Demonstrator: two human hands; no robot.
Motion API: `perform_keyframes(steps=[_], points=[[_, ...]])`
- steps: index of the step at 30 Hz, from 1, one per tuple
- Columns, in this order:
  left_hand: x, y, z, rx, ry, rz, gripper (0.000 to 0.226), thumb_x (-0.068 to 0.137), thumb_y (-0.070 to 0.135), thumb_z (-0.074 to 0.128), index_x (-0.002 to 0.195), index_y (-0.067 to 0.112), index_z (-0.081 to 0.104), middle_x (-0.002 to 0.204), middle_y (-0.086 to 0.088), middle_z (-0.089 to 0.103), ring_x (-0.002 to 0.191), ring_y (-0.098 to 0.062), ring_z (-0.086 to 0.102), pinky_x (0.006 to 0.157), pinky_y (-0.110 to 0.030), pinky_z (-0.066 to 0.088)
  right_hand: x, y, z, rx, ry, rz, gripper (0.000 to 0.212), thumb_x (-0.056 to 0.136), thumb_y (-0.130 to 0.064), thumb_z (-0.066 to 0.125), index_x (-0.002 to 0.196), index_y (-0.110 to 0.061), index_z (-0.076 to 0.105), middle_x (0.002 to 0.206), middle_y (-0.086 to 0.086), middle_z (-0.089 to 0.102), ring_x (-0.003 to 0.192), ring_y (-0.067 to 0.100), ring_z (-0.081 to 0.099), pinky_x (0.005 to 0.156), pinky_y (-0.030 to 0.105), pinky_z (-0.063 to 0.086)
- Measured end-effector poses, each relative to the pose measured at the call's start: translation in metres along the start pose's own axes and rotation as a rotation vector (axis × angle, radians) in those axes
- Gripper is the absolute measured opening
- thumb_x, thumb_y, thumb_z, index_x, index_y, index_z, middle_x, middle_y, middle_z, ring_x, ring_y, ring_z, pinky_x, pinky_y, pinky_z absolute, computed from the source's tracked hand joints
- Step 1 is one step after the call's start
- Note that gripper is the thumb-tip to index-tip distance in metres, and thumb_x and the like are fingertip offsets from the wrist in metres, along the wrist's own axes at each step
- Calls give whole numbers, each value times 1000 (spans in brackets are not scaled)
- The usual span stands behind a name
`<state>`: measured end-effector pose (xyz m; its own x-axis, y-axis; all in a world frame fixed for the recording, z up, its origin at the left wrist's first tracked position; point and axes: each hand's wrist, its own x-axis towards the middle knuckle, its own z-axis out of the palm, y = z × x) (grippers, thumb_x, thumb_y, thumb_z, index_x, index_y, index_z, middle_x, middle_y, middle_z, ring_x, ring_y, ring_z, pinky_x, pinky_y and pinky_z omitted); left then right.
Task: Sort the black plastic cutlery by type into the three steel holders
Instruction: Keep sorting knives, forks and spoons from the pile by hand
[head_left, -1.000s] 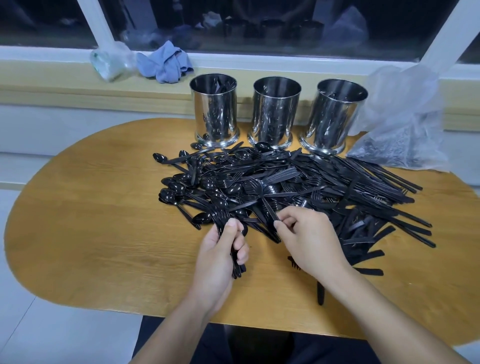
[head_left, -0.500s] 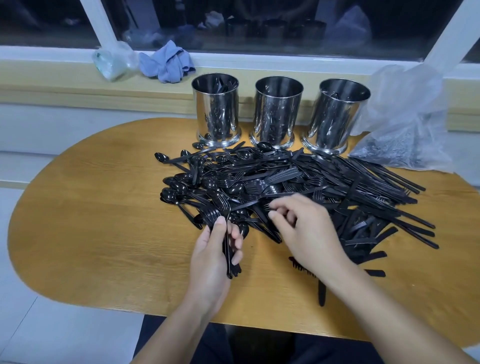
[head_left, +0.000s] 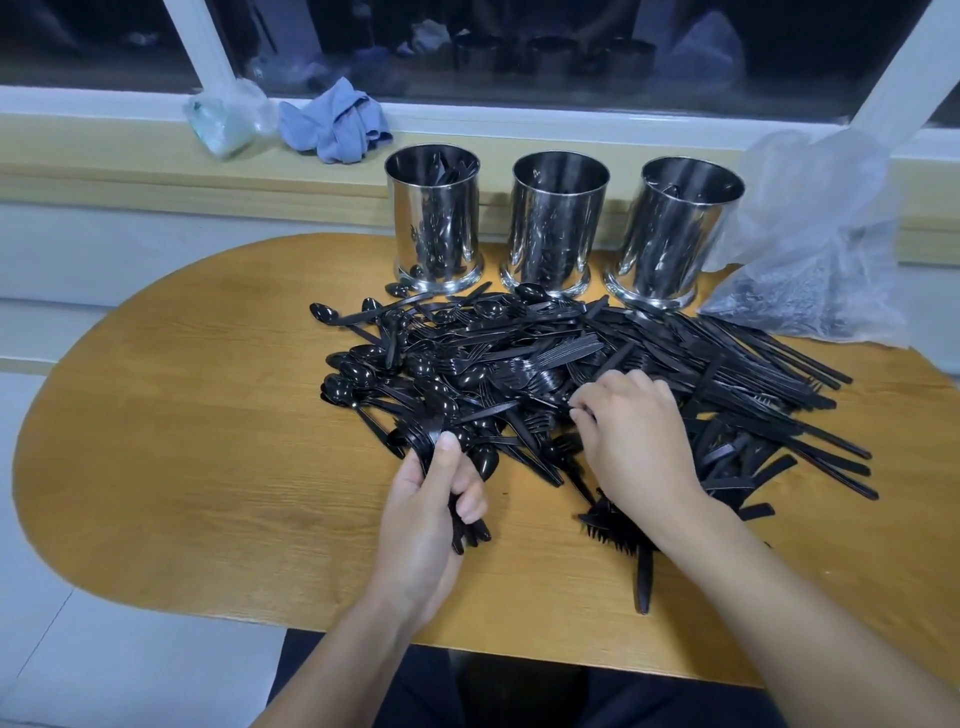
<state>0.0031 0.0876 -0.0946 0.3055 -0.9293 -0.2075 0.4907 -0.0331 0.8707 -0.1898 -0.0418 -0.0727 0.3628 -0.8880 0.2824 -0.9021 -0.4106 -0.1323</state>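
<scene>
**A:** Head view, item one: what does each hand have?

**B:** My left hand (head_left: 431, 499), near the front edge of the tabletop (head_left: 156, 441), has thumb and fingers curled round a small bundle of forks (head_left: 441, 467). Tines point away toward the pile, handle ends stick out below my fingers toward me. My right hand (head_left: 631, 441) lies on the cutlery pile (head_left: 597, 374), fingers bent down among the pieces; whether they actually pinch one I cannot tell.

**A:** Item two: the pile and the holders?

**B:** The pile covers the tabletop's middle and right. Spoons sit toward its left, long knives fan toward the right edge. The left holder (head_left: 435, 218), middle holder (head_left: 558, 223) and right holder (head_left: 684, 228) stand upright in a row at the back edge, just beyond the pile. The left one shows some cutlery inside.

**A:** Item three: the relation that counts?

**B:** The next piece lies directly under my right fingertips, and my bundle is just to its left, its long axis running front to back. I judge a short leftward carry joins them.

**A:** Room?

**B:** Bare wood on the left half. A plastic bag (head_left: 810, 249) crowds the back right corner.
</scene>
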Motion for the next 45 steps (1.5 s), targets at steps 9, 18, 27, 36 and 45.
perform_keyframes(steps=[9,18,27,36,45], points=[[-2,-2,4,53,-13,41,29,112,44,58,113,14,56,80,-3,47,66,-18,39,64,-34,34,-51,-43,-37,841,-275,182,18,108,-33,64,91,-31,69,83,-12,75,68,15,67,70,44,59],[-7,0,0,96,-20,22,30,105,36,71,86,20,55,67,-3,35,61,-17,29,61,-36,31,-65,-66,-26,949,-382,28,16,108,-29,66,94,-30,75,83,-7,76,75,12,69,73,37,57],[-2,1,1,-165,96,-31,12,116,24,57,111,17,48,93,-7,50,83,-21,53,81,-37,44,-27,-41,-3,360,-32,28,27,102,-49,68,119,-30,74,97,-17,59,77,5,55,74,33,53],[-3,1,1,-190,79,-54,6,118,20,53,115,15,52,84,-6,43,81,-24,52,85,-41,44,-11,-55,4,159,-19,-20,30,94,-44,82,114,-23,76,96,-7,70,90,22,70,85,37,53],[0,2,3,-185,28,-86,8,117,19,54,113,14,59,83,-7,49,80,-24,55,78,-40,48,-22,-34,-3,124,20,22,12,99,-22,71,86,-24,72,76,-13,57,70,16,57,78,37,54]])
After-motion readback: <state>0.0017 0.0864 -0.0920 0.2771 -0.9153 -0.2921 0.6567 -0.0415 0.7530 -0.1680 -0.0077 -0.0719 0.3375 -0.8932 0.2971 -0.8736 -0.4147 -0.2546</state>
